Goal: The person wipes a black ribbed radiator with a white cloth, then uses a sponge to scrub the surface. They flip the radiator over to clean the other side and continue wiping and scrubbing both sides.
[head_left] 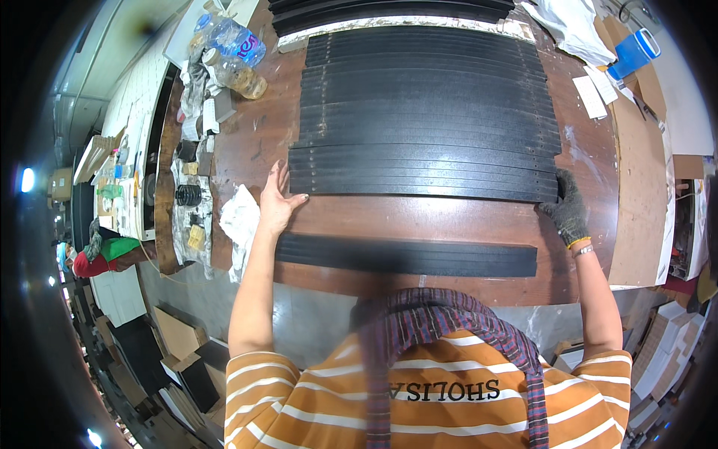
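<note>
Left hand, thumb spread from fingers, and gloved right hand, finger closure unclear, bracket the black strips on the table; apparently an aligning step, calling for even inward pressure next.

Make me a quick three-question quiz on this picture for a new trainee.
1. Which of the person's hands wears a glove?
2. True or false: the large clear bottle lies left of the wide row of black strips.
3. The container at the picture's upper right is mainly: A red, B blue, C yellow.

Key: 1. The right hand. 2. True. 3. B.
</note>
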`<state>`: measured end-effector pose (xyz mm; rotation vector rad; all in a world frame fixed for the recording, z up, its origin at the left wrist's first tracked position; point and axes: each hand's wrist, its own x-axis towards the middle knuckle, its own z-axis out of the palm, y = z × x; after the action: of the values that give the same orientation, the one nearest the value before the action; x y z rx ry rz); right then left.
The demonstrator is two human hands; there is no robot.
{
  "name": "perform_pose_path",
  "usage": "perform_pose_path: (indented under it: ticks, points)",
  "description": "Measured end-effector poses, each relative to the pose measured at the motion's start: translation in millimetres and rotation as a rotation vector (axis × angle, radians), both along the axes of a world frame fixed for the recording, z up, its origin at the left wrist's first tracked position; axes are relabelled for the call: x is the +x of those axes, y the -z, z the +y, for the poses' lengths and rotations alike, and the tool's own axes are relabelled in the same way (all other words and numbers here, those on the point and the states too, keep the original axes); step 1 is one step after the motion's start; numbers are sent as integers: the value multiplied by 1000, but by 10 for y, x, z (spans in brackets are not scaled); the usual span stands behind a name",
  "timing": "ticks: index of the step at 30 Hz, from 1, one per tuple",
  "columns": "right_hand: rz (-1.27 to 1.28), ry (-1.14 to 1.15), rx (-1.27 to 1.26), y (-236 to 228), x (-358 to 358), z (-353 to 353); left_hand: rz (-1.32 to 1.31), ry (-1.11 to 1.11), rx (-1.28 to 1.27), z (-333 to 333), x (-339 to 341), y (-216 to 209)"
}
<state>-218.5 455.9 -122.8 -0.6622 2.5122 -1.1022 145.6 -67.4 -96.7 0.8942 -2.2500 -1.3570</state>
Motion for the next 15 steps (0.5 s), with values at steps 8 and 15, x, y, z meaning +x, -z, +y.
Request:
perform_pose_path:
  ticks: [8,15]
  points:
    - [-867,171,507,-640,737,-5,-1191,-46,66,102,620,-553]
    - [-1108,219,305,-610,801,53,-678,-281,393,193,815,-403]
